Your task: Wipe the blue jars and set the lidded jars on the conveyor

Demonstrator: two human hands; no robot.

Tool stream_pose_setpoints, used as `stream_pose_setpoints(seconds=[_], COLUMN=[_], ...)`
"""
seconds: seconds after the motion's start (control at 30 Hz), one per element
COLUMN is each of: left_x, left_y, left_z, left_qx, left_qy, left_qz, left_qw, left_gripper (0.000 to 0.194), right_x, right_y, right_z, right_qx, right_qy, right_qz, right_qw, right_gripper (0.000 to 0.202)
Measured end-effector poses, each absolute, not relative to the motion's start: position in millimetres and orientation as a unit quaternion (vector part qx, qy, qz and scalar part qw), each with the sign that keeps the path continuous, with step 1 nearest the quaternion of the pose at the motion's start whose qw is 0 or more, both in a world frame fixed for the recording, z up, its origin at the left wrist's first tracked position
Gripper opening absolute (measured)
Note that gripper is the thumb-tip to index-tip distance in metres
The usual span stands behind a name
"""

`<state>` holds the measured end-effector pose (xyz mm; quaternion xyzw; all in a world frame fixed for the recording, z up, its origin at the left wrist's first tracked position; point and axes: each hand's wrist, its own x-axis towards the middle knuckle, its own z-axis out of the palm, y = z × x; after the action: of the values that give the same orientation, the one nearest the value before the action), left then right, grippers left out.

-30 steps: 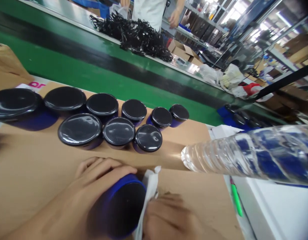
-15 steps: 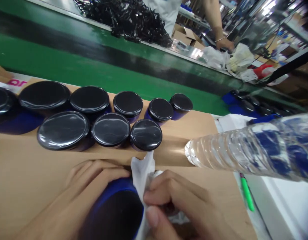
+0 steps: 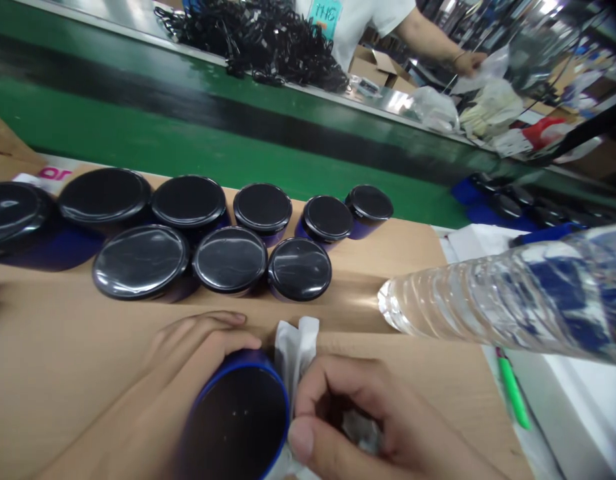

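My left hand (image 3: 188, 363) wraps around an open blue jar (image 3: 235, 417) with a dark inside, low in the middle of the view. My right hand (image 3: 373, 427) pinches a white cloth (image 3: 294, 347) against the jar's right rim. Just beyond, several blue jars with black lids (image 3: 231, 259) stand in two rows on brown cardboard (image 3: 63, 347). The nearest lidded jar (image 3: 299, 269) sits a short way above the cloth.
A clear plastic water bottle (image 3: 503, 307) juts in from the right. A green pen (image 3: 513, 397) lies beside the cardboard's right edge. Behind runs a green conveyor belt (image 3: 188, 147) with a heap of black parts (image 3: 268, 33). Another person (image 3: 368, 20) works across the belt.
The view tilted slightly. My right hand slid lower along the jar's rim with the cloth. The person across the belt lifted a hand with a plastic bag.
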<state>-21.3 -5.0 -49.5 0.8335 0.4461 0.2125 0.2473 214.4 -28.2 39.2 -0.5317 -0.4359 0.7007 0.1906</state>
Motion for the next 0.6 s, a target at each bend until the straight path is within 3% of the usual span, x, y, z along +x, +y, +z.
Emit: stream_pose_setpoints(seconds=[0.1, 0.27, 0.37, 0.5, 0.6], left_x=[-22, -16, -17, -24, -25], left_y=[-1, -2, -4, -5, -8], left_z=[-46, -40, -42, -52, -54], left_qx=[0.842, 0.822, 0.827, 0.845, 0.835], left_qy=[0.419, 0.447, 0.439, 0.396, 0.403], left_qz=[0.203, 0.195, 0.206, 0.219, 0.219], left_qw=[0.273, 0.293, 0.285, 0.287, 0.305], left_gripper=[0.080, 0.069, 0.073, 0.083, 0.073], right_x=[213, 213, 217, 220, 218], right_y=[-25, -26, -26, -26, -27], right_z=[47, 28, 20, 28, 39], right_qx=[-0.565, -0.571, -0.562, -0.575, -0.574], right_qy=[-0.415, -0.495, -0.519, -0.523, -0.492], right_qz=[0.690, 0.637, 0.632, 0.608, 0.628], right_qw=[0.182, 0.150, 0.123, 0.162, 0.186], right_gripper=[0.017, 0.027, 0.024, 0.022, 0.028])
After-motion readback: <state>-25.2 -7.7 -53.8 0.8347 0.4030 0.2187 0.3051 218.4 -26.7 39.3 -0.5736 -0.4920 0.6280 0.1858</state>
